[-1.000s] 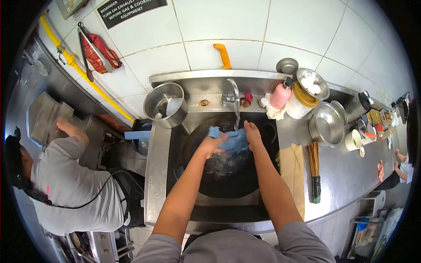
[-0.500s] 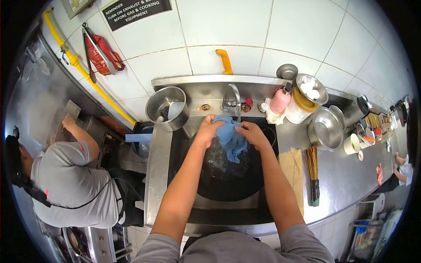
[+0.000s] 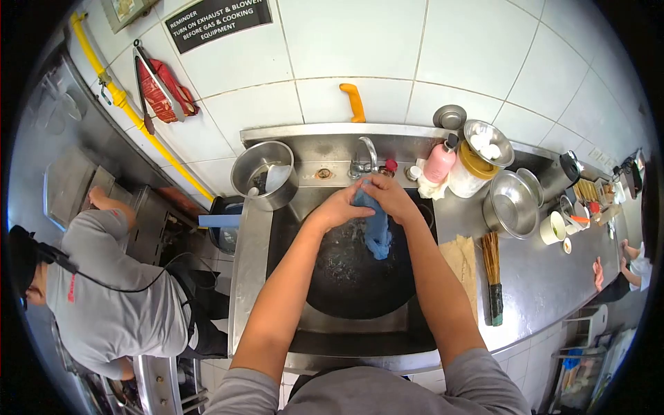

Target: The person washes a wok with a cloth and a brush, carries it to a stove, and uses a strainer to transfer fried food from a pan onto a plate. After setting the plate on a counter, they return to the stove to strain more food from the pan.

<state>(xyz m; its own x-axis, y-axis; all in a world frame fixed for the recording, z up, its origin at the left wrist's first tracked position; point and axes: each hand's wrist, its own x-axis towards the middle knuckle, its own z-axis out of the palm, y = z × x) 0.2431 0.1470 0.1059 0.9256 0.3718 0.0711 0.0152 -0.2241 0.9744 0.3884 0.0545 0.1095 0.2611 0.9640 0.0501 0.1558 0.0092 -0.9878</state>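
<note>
A wet blue cloth (image 3: pixel 377 236) hangs bunched lengthwise from my two hands, below the tap (image 3: pixel 369 146). My left hand (image 3: pixel 339 209) is closed around the cloth's upper left side. Close against it, my right hand (image 3: pixel 391 199) grips the top of the same cloth. Beneath them a large black wok (image 3: pixel 360 294) lies in the steel sink (image 3: pixel 360 341), with bubbly water inside. The cloth's lower end dangles over the wok. Part of the cloth's top is hidden by my fingers.
A steel pot (image 3: pixel 278 198) stands at the sink's back left. On the right are a pink pump bottle (image 3: pixel 440 162), a steel bowl (image 3: pixel 503 225), a tan cloth (image 3: pixel 458 259) and a stick brush (image 3: pixel 492 270). A co-worker in grey (image 3: pixel 124 287) stands at the left.
My hands have come together and slightly up, and the spread cloth is now gathered into a narrow bunch. The co-worker at the left has shifted and a lid or door there appears raised.
</note>
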